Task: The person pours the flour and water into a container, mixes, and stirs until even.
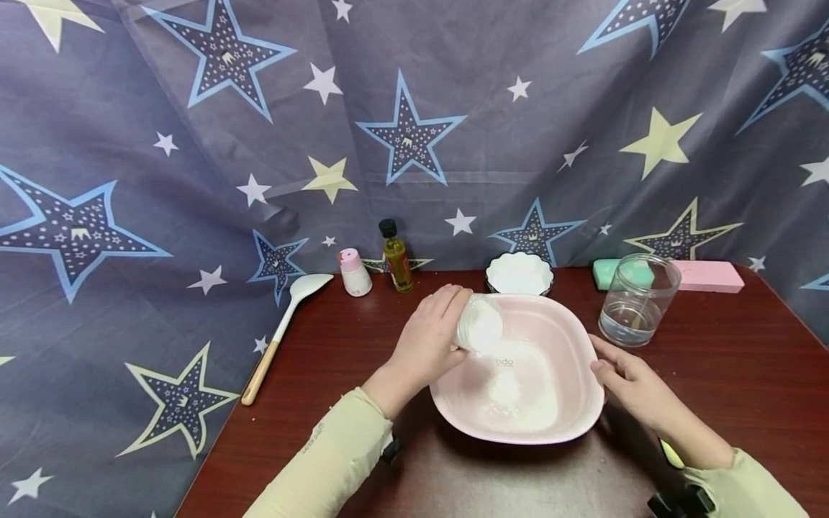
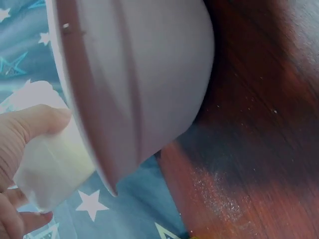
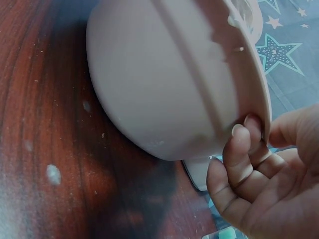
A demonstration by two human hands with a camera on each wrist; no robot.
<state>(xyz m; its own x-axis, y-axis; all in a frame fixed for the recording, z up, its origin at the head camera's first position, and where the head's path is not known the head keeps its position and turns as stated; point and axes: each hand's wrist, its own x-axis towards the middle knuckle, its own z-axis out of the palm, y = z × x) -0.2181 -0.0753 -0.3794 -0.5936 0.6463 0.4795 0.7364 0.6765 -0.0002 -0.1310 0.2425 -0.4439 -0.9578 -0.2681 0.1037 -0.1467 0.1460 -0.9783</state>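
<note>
My left hand (image 1: 432, 332) grips a small clear cup of white powder (image 1: 479, 325), tipped on its side with its mouth over a pink basin (image 1: 586, 331). Thumb and fingers wrap the cup's wall, and its pale contents show through in the left wrist view, close by the basin's rim (image 2: 82, 124). White powder (image 1: 512, 396) lies spread on the basin floor, with a small heap near the middle. At the basin's right side, my right hand (image 1: 631, 378) pinches the rim, thumb on top and curled fingers (image 3: 238, 149) underneath.
Behind the basin stands a scalloped white dish (image 1: 519, 273). A glass with clear liquid (image 1: 635, 316) is close to my right hand, before green (image 1: 605, 273) and pink blocks (image 1: 709, 277). Farther left are an oil bottle (image 1: 398, 260), a pink-capped shaker (image 1: 355, 273) and a wooden-handled ladle (image 1: 281, 334).
</note>
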